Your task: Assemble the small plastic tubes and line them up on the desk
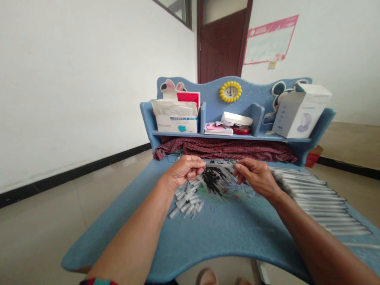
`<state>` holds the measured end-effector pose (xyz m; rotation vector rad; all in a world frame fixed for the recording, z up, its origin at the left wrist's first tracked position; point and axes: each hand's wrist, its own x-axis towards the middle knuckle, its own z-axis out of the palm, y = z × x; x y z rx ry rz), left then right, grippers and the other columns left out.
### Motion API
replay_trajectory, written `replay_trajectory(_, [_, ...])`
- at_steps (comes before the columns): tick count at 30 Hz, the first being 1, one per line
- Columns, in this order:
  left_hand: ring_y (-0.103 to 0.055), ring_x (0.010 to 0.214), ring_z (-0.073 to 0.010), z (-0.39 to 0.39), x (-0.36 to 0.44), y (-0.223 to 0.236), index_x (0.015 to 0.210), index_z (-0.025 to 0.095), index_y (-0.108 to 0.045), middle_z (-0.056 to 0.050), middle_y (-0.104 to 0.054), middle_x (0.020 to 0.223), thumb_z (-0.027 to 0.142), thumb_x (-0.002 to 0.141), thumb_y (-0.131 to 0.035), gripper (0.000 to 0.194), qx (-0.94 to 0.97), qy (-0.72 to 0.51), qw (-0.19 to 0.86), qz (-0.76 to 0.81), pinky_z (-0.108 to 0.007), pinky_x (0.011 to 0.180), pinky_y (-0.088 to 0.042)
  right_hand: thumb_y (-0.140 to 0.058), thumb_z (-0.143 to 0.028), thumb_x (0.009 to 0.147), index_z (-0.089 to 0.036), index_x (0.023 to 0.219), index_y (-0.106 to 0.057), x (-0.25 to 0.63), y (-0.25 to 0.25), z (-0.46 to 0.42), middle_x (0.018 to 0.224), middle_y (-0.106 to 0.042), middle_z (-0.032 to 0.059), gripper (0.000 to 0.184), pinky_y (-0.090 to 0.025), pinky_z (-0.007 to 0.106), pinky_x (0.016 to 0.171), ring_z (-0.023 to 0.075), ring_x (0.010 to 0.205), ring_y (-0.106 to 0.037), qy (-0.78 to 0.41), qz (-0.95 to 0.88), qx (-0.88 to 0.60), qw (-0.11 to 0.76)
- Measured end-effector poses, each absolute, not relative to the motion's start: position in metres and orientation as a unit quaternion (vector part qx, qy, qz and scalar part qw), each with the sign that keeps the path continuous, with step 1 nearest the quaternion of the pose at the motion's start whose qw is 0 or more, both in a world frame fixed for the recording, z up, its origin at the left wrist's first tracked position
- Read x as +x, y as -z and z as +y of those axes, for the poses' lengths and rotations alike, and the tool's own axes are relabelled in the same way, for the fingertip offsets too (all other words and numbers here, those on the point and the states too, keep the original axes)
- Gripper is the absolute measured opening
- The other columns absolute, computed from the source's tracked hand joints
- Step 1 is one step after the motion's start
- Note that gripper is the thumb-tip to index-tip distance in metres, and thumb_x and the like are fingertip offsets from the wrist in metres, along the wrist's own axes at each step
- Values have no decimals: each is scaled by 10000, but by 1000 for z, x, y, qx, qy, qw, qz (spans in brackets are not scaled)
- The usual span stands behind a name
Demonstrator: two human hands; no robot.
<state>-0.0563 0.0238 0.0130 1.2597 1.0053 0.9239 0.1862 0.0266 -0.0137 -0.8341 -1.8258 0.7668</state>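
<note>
Between my two hands runs a thin, pale pen-like tube [220, 164], roughly level over the desk. The fingertips of my left hand [188, 170] are closed on its left end. My right hand [252, 172] pinches the right end between thumb and fingers. Below and behind the tube lies a loose pile of thin black and clear sticks [214, 180], which look like pen refills. Short whitish caps [187, 202] are heaped under my left hand. Beside my right forearm, many long pale tubes with dark ends [320, 202] lie side by side in a row.
The blue desk [213, 237] has a curved front edge. Along its back lies a folded red checked cloth [225, 148]. Above, the shelf holds a mask box [176, 120], a red tin [242, 130] and a white carton [301, 113]. A yellow-rimmed clock [230, 92] is on the backboard.
</note>
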Motion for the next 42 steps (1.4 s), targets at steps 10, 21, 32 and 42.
replay_trajectory(10, [-276,287,6,22,-56,-15,580,111,-533,12,-525,469,251,628,-678,208,546,-404,586,442,-148,304,-122,-594,-488,750,-165,866,-553,188,8,25,648,-648,12,346,-463,228,440,124,471,-592,-440,-703,-318,460])
replay_trajectory(21, [-275,287,-2,25,-56,-11,579,118,-527,14,-522,473,282,633,-667,222,562,-385,570,458,-156,304,-123,-568,-527,749,-161,737,-544,187,12,26,574,-633,9,367,-424,207,391,109,404,-562,-438,-698,-350,445])
replay_trajectory(32, [-275,284,-2,24,-54,-12,568,119,-535,11,-519,467,280,636,-666,218,565,-380,565,466,-162,305,-123,-515,-546,777,-159,674,-509,187,14,27,540,-620,13,400,-404,193,374,106,384,-557,-454,-706,-354,413])
replay_trajectory(42, [-282,283,-5,23,-52,-13,561,115,-534,11,-513,462,276,640,-657,217,568,-376,561,470,-157,303,-135,-454,-570,801,-156,672,-498,186,12,25,518,-609,14,436,-395,193,363,107,367,-553,-466,-705,-372,385])
